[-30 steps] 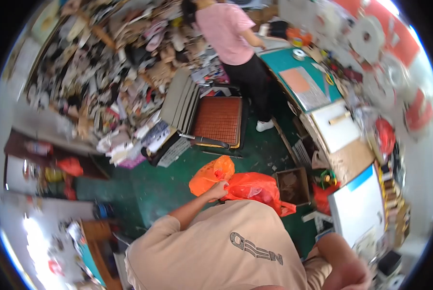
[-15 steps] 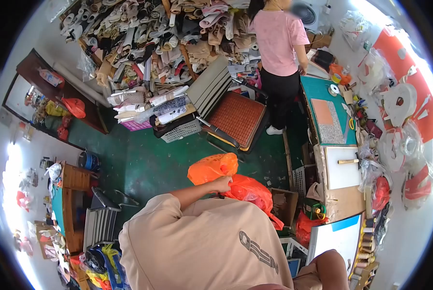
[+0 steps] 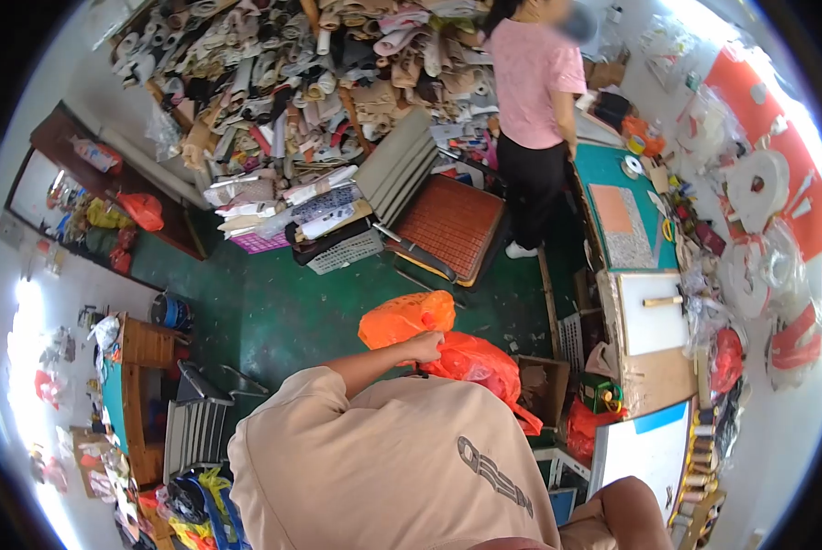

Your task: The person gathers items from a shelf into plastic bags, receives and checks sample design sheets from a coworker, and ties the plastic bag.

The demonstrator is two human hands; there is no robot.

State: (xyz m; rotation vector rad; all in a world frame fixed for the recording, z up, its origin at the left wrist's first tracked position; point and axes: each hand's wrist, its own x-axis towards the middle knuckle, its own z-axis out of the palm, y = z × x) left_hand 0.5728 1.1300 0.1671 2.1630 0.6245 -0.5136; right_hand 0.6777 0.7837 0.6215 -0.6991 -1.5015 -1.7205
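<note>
My left hand (image 3: pixel 424 346) is closed, its fingers wrapped round gathered plastic in front of my beige shirt (image 3: pixel 383 449). On its far left side bulges a full orange plastic bag (image 3: pixel 402 316). A red-orange plastic bag (image 3: pixel 475 362) spreads from the hand to the right, partly hidden behind my shirt. Whether the fingers grip one bag or both, I cannot tell. At the lower right my bent right arm (image 3: pixel 633 513) shows, but its hand is out of view.
A person in a pink shirt (image 3: pixel 537 82) stands at the green-topped workbench (image 3: pixel 645 215). A chair with a red-brown seat (image 3: pixel 452 225) stands ahead, near heaped fabric rolls (image 3: pixel 273 82). An open cardboard box (image 3: pixel 544 390) sits right of the bags. A wooden-handled hammer (image 3: pixel 663 301) lies on a white board.
The person in pink has shifted slightly to the right, with the arm lower by the bench. My left hand keeps its hold, and the bags have barely moved.
</note>
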